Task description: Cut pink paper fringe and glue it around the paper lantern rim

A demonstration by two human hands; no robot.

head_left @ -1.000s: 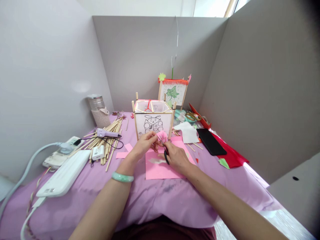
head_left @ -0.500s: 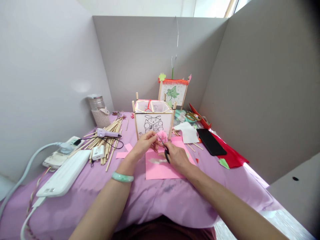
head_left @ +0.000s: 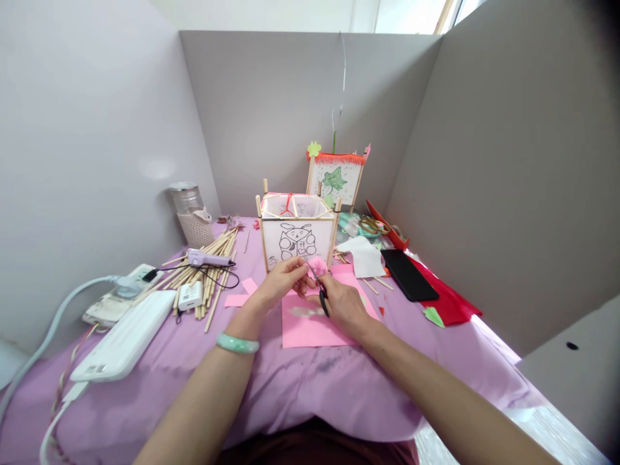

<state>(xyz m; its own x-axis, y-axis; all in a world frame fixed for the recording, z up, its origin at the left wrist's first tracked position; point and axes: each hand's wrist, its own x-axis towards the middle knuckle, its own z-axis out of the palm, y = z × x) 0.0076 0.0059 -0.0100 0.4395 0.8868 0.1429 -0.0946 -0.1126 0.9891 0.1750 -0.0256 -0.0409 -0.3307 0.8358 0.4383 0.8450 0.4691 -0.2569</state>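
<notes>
Trimming appears to be the step in hand, above a flat pink paper sheet (head_left: 314,332) towards the near edge of the purple-cloth-covered tabletop (head_left: 300,387). The right hand (head_left: 345,309) curls around black-handled metal scissors (head_left: 323,299); the left hand (head_left: 285,276), fingertips together, pinches a bunched pink paper piece (head_left: 318,265) beside the blades. Another snip would call for steadily turning that piece, in front of a white-panelled wooden-stick box (head_left: 298,237)

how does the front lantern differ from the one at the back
The front lantern shows a black line drawing of an eared animal; the back lantern shows a green leaf.
The back lantern has red fringe along its top; the front lantern's near top edge has none.
Both have stick frames and white panels.
</notes>
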